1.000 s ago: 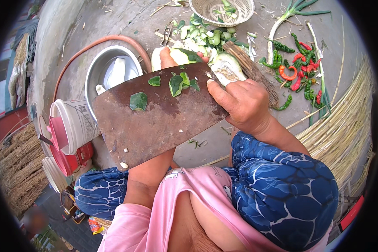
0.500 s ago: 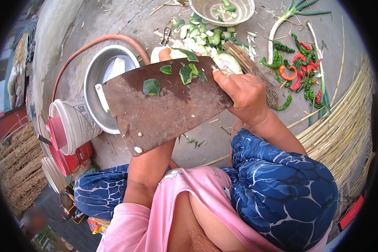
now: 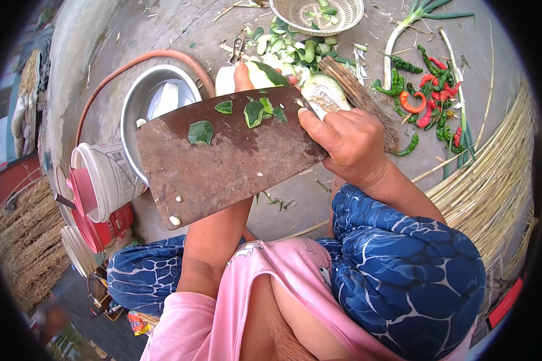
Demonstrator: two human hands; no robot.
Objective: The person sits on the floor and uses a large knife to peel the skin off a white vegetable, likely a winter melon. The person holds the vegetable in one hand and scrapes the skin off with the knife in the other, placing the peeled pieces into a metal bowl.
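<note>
My right hand (image 3: pixel 352 141) is closed on the grip end of a wide, rust-brown cleaver (image 3: pixel 223 162), whose blade lies broadside across the middle. Scraps of green rind and a few pale seeds stick to the blade. Behind it, my left hand (image 3: pixel 242 78) is mostly hidden; a finger and a fingertip show above the blade's upper edge, against a pale gourd piece with green rind (image 3: pixel 262 73). Beside my right hand's fingers lies a cut gourd half (image 3: pixel 323 90) with its seedy flesh showing. A metal peeler (image 3: pixel 236 48) sits just beyond the left hand.
Beyond lie heaped green peelings (image 3: pixel 292 49) and a woven basket (image 3: pixel 275 9). At left stand a metal basin (image 3: pixel 128 114) holding a white piece, and a white bucket (image 3: pixel 117 180); a hose (image 3: pixel 156 54) curves behind. Peppers (image 3: pixel 430 99), scallions (image 3: pixel 391 48) and straw (image 3: pixel 488 168) lie right.
The cleaver has shifted slightly left and down, with my right hand still on it. More of my left finger and the gourd pieces now shows above the blade.
</note>
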